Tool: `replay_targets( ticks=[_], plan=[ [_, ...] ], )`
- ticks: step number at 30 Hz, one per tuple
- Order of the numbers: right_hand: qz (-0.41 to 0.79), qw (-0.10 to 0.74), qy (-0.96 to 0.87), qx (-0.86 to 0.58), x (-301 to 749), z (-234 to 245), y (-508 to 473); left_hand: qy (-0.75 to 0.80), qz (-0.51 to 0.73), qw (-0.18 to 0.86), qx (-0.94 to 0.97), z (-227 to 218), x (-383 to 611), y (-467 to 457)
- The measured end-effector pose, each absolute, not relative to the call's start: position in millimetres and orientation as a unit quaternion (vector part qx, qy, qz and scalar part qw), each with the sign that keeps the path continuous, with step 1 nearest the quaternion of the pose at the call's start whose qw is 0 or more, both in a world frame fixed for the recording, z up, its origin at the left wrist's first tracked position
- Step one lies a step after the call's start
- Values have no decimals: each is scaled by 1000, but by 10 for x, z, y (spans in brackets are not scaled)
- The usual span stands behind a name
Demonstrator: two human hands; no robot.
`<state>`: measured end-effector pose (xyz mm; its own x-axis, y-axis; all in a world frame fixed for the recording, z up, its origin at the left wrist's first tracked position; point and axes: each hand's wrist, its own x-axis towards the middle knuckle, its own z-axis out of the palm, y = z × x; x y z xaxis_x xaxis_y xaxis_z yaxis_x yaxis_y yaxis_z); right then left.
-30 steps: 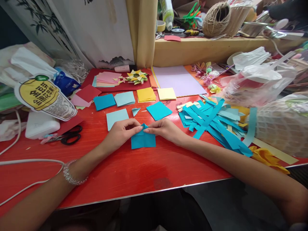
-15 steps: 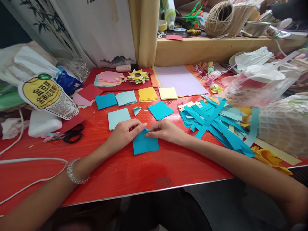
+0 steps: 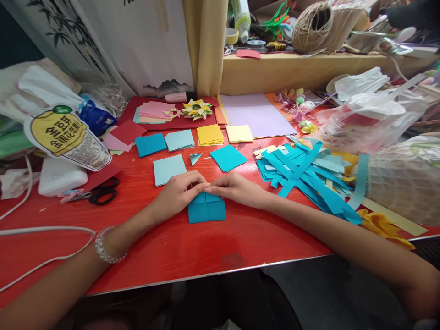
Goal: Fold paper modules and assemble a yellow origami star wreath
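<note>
A square of blue paper [image 3: 206,212] lies on the red table, its far edge folded over toward me and a crease running down its middle. My left hand [image 3: 187,189] pinches the fold from the left, thumb on top. From the right, my right hand [image 3: 230,189] pinches the same folded edge, and the fingertips of both hands meet at its middle. Just beyond my left hand lies a light blue paper stack [image 3: 169,169]. A bright blue paper stack [image 3: 228,158] sits beyond my right hand, with a small folded triangle [image 3: 195,158] between the stacks.
Blue paper strips [image 3: 302,169] are heaped on the right, near a plastic bag [image 3: 371,114]. Black-handled scissors [image 3: 104,191] and a white cable [image 3: 48,230] lie left. Yellow paper [image 3: 209,134] and a folded paper flower [image 3: 197,109] are farther back.
The far corners of the blue paper that stood up between my fingers are now folded down as a flap along the far edge. My hands have come together on it.
</note>
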<state>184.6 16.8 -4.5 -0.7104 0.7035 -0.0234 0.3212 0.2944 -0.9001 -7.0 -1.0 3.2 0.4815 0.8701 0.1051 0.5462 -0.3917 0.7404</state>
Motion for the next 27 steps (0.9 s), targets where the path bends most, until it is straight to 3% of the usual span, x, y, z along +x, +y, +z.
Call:
replay_targets(
  ticks=[9,15,22,27],
  plan=[
    [509,195,-780,-307,1852,-86,219,460,265,345,774,29,-66,-4],
    [626,187,-701,-288,1877,-80,261,505,315,351,723,35,-106,47],
    [591,373,-610,-373,1838,-165,310,493,312,415,699,53,-119,54],
    [582,385,-612,-374,1842,-173,332,477,234,440,724,27,-104,38]
  ],
)
